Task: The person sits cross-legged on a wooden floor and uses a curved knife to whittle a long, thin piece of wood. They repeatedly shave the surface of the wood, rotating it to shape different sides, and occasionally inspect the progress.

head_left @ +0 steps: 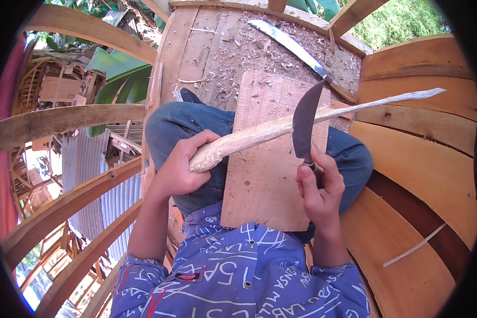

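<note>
My left hand [188, 164] is closed round the thick end of a pale, peeled wooden stick [254, 133]. The stick slants up to the right and thins to a pointed tip. In my right hand [323, 185] is a knife [305, 119] with a dark curved blade, its point upward. My fingers wrap its handle and hide most of it. The blade crosses in front of the stick near where it narrows; whether the edge touches the wood I cannot tell. Beneath both, a flat wooden board [265, 196] rests across my lap.
A machete [291, 47] with a long shiny blade lies on the plank floor [196, 53] beyond the board, among wood shavings [249, 58]. Wooden rails [69, 124] stand at my left, with corrugated metal sheets [119, 196] beyond. A plank wall [413, 153] closes the right side.
</note>
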`<action>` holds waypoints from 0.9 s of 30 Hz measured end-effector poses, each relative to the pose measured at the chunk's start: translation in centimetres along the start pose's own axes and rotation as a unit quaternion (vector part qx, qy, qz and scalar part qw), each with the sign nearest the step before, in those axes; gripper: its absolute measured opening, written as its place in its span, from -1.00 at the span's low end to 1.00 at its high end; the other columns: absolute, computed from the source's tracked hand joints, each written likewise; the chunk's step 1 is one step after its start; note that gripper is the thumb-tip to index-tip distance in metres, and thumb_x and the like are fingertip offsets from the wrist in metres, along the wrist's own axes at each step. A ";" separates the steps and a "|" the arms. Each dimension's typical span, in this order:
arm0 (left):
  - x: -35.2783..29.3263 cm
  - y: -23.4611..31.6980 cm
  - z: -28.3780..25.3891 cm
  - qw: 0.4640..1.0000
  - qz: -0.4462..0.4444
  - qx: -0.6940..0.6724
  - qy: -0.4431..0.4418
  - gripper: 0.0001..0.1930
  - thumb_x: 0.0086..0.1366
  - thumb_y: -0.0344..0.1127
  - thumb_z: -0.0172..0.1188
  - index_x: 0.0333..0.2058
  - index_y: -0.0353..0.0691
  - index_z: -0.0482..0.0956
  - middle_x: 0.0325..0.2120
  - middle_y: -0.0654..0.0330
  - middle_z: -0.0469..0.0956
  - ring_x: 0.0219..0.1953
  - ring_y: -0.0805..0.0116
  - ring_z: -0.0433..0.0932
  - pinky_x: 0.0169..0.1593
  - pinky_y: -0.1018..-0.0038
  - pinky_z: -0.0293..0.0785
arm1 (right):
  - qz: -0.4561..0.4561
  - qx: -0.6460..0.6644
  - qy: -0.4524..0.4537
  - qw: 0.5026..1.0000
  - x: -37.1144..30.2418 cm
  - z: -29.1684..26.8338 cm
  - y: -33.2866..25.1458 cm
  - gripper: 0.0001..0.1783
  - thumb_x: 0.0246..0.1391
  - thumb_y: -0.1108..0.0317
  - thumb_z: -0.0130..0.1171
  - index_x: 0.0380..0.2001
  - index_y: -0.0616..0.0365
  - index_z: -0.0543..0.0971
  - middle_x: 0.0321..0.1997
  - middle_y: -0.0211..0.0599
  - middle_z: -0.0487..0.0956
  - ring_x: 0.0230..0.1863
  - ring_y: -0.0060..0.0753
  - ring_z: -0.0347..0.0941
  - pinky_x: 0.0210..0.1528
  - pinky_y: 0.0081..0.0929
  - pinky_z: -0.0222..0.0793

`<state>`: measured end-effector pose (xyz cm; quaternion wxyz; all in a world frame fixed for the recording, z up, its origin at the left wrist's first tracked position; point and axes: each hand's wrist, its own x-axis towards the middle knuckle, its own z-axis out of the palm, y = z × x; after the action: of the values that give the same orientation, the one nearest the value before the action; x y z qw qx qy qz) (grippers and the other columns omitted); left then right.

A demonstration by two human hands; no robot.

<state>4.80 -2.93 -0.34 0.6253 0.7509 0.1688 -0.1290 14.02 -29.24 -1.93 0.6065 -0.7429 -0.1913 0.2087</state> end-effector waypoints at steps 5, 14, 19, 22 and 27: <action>0.2 -0.1 0.1 1.000 0.007 0.005 0.001 -0.57 -0.20 -0.53 0.01 -0.22 -0.34 0.47 -0.49 0.23 0.44 -0.37 0.54 0.35 -0.25 0.59 0.29 | 0.045 0.069 0.031 0.996 -1.2 1.8 1.3 -0.60 0.21 0.53 0.07 0.12 0.23 0.38 -0.47 -0.40 0.47 -0.56 -0.77 0.30 -0.54 -0.75 0.20; 0.2 -0.7 0.3 1.000 0.027 0.006 0.003 -0.55 -0.22 -0.53 0.01 -0.20 -0.34 0.46 -0.48 0.24 0.42 -0.36 0.55 0.34 -0.25 0.61 0.28 | 0.048 0.290 -0.080 0.952 -0.6 -0.1 -1.1 -0.59 0.32 0.38 -0.09 0.21 0.00 0.25 -0.59 -0.32 0.36 -0.72 -0.69 0.20 -0.72 -0.73 0.11; 0.3 -0.3 0.1 0.999 0.029 0.015 0.002 -0.54 -0.23 -0.53 0.01 -0.20 -0.34 0.46 -0.49 0.24 0.41 -0.37 0.54 0.33 -0.24 0.61 0.27 | -0.015 0.000 0.065 0.998 0.2 0.2 -0.5 -0.56 0.19 0.52 0.08 0.15 0.20 0.37 -0.42 -0.18 0.54 -0.53 -0.59 0.44 -0.44 -0.66 0.38; 0.1 -0.7 0.0 1.000 0.007 0.011 0.006 -0.55 -0.23 -0.52 0.01 -0.21 -0.34 0.46 -0.49 0.24 0.42 -0.37 0.53 0.34 -0.23 0.60 0.28 | 0.025 0.005 0.054 0.998 0.1 -0.2 -0.5 -0.60 0.14 0.55 0.13 0.07 0.26 0.44 -0.22 -0.05 0.60 -0.29 -0.46 0.55 -0.23 -0.58 0.43; 0.5 -0.7 0.4 0.999 0.042 0.013 0.012 -0.54 -0.23 -0.52 0.00 -0.21 -0.34 0.46 -0.49 0.24 0.42 -0.38 0.53 0.34 -0.24 0.60 0.28 | 0.014 -0.029 0.056 0.998 0.5 -0.2 -0.6 -0.64 0.14 0.54 0.13 0.03 0.28 0.49 -0.27 -0.13 0.61 -0.37 -0.56 0.53 -0.29 -0.64 0.41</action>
<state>5.02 -3.21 -1.26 0.6185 0.7667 0.1432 -0.0960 14.49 -29.01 -1.32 0.5917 -0.7732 -0.1528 0.1693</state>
